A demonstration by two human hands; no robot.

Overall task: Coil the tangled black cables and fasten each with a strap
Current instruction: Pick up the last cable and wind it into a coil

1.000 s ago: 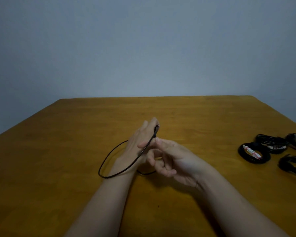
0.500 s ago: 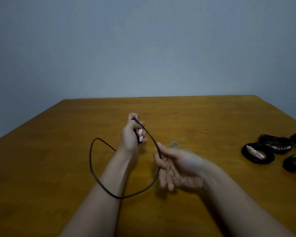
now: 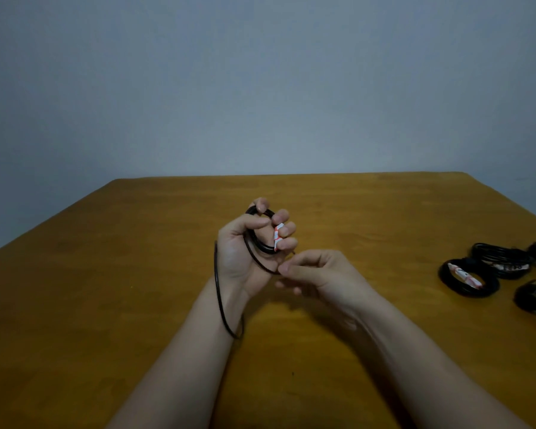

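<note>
From my feed the left hand [image 3: 248, 252] is up over the middle of the wooden surface [image 3: 136, 274], palm facing the camera, fingers curled shut around a small coil of black cable [image 3: 256, 239]. There's a white and red strap [image 3: 277, 236] tucked against the fingertips on the coil's right side. One loose loop of that cable hangs down past the left wrist and bottoms out around the forearm. The right hand [image 3: 316, 274] sits just beside and below the left, thumb and forefinger pinched on the cable where it leaves the coil; I can't make out the actual end, it's too small. Over at the right edge of the surface there's a cluster of finished coils [image 3: 468, 278], well apart from the hands, at least two showing white straps.
</note>
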